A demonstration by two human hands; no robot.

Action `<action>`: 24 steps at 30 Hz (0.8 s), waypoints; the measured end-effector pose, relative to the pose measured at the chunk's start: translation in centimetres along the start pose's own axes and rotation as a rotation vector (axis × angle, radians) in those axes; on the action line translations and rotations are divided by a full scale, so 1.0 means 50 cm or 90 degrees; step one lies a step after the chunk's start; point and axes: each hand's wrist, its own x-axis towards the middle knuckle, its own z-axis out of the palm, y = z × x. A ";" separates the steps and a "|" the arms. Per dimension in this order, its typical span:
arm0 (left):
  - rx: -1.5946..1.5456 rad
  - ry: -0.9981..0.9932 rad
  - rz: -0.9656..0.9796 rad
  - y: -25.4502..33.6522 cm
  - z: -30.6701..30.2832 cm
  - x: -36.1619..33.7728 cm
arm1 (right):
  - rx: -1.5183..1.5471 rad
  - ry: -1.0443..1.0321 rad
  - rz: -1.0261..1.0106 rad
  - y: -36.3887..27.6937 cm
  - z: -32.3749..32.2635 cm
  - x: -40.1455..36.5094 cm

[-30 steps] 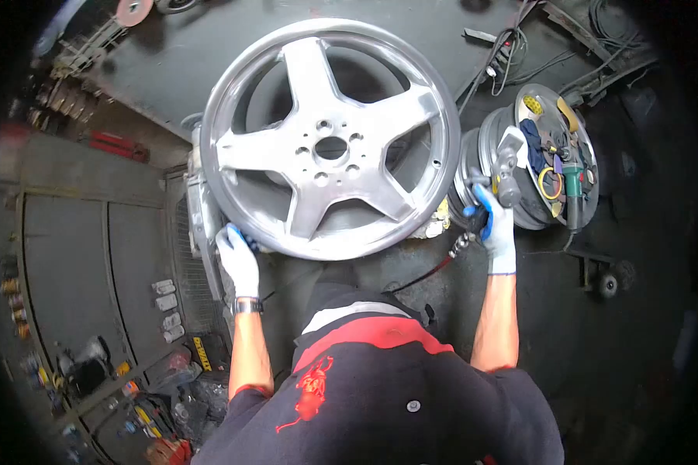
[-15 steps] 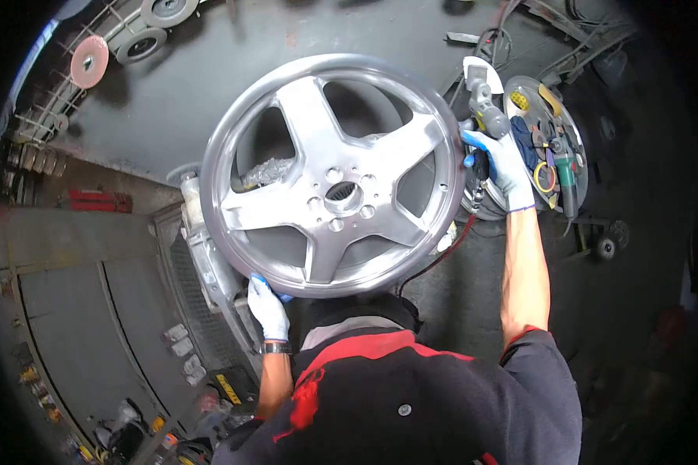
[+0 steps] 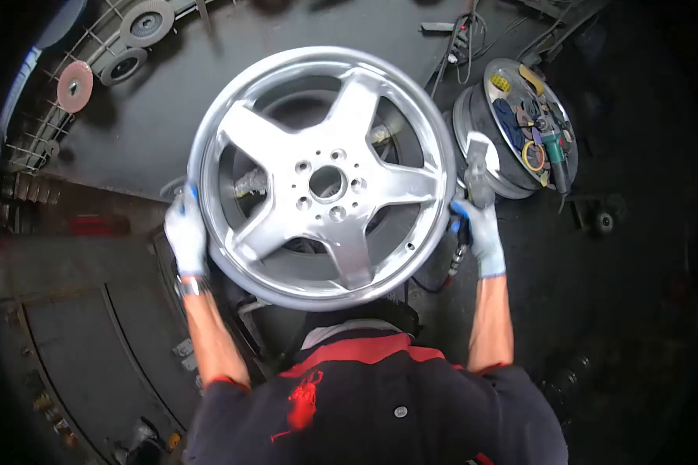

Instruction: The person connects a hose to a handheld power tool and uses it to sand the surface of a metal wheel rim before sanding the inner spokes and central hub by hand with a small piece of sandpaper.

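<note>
A shiny five-spoke alloy wheel (image 3: pixel 349 256) faces me in the middle of the view. My left hand (image 3: pixel 186 236), in a white glove with blue fingertips, is closed around the wheel's left edge, its fingers partly hidden behind the rim. At the right edge, my gloved right hand (image 3: pixel 485 236) is wrapped around the handle of an air sander (image 3: pixel 479 174). The tool has a grey head and a white disc, and its disc end points up and away from me. A hose (image 3: pixel 448 280) runs from its handle down behind the wheel.
Behind the wheel stands a dark bench (image 3: pixel 155 132). Abrasive discs (image 3: pixel 147 25) hang on a wire rack at upper left. To the right, another wheel rim (image 3: pixel 473 124) supports a tray (image 3: pixel 495 74) with a green grinder (image 3: pixel 554 151), yellow tape (image 3: pixel 532 166) and several small tools.
The wheel has turned clockwise, with my left hand moving up from its lower edge to its left side. My right hand has lowered the air sander beside the rim.
</note>
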 end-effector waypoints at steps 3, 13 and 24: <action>0.106 -0.063 0.021 0.084 0.002 0.096 | 0.095 0.043 0.030 0.075 0.000 -0.085; 0.169 0.217 0.058 0.116 0.005 -0.026 | 0.090 -0.014 0.075 0.074 -0.054 -0.161; -0.171 -0.045 0.026 0.097 -0.030 -0.666 | 0.080 -0.062 0.048 0.078 -0.207 -0.439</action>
